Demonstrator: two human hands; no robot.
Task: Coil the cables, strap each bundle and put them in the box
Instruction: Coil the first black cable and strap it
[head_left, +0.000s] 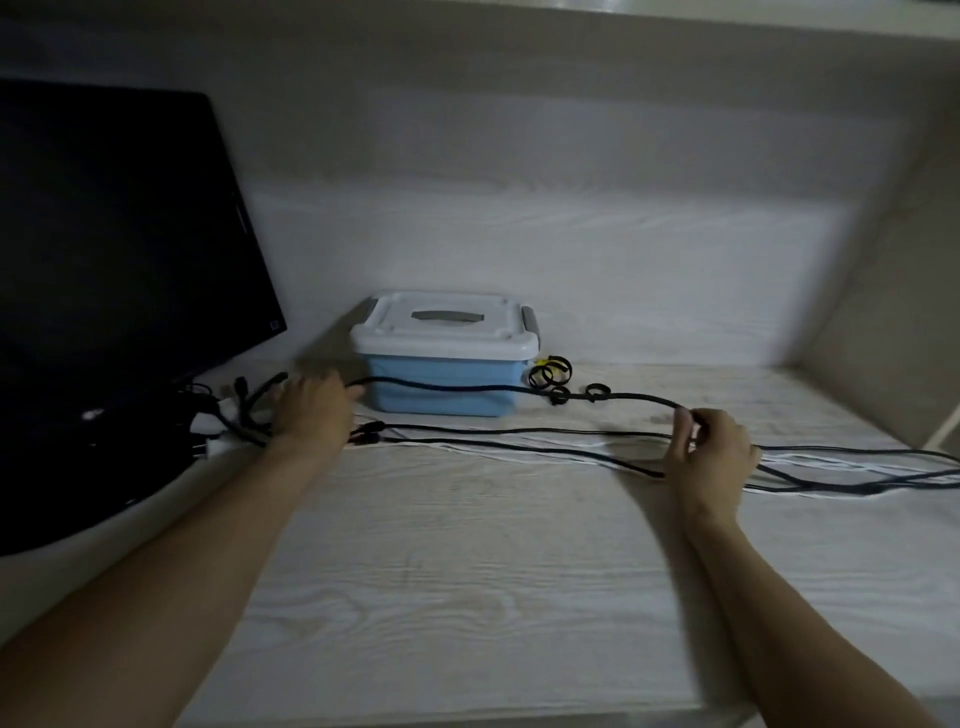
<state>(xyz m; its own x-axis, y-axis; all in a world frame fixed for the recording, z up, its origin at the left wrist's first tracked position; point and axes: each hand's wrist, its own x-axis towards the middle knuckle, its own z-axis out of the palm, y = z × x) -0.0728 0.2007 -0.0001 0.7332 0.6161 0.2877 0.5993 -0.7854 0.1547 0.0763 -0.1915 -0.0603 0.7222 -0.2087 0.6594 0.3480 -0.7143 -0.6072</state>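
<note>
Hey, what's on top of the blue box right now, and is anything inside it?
A white lid sits closed on the blue box. A black cable stretches across its front. The lid and opaque walls hide the inside.

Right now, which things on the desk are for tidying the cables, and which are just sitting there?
For the job:
- thick black cable, stretched between the left hand and the right hand
- thin cables lying loose across the desk
- strap loops beside the box
- blue box, white lid on

Just sitting there:
- black monitor
- wooden desk
</note>
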